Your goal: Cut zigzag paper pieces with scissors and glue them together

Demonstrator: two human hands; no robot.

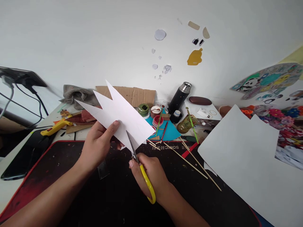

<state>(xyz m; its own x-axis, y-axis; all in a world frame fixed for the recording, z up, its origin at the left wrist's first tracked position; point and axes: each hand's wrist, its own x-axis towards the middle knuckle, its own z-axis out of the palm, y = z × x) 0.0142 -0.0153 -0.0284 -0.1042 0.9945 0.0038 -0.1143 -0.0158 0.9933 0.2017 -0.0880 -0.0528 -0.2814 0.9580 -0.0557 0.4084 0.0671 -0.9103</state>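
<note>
White paper [127, 113] at the centre of it all, and it stood up and forward from the left hand [98, 140], three sharp points fanning out beyond the fingers! That hand was clamped on its near edge, thumb flat across the front. Light stuff, one would judge, thin but stiff enough to hold its plane without drooping; a crease looked the likelier danger than a slip. The broad body, right there under the thumb, seemed the sound place to grip, those narrow points the weak one.

And in came the scissors [148, 183], the right hand [157, 175] closed around the yellow handles, one blade showing across the paper's face just right of the left thumb. The other blade? Couldn't tell; the paper and fingers covered it. Most of the left fingers were behind the sheet too, and small white tips peeked out below, so whether it was doubled or layered was hard to call.

Outward now: black mat [113, 201] beneath both hands, thin sticks [189, 164] to the right hand's right, paint jars [143, 109] beyond the paper, and, far right of the right hand, a large white sheet [241, 154], cut off by the frame.
</note>
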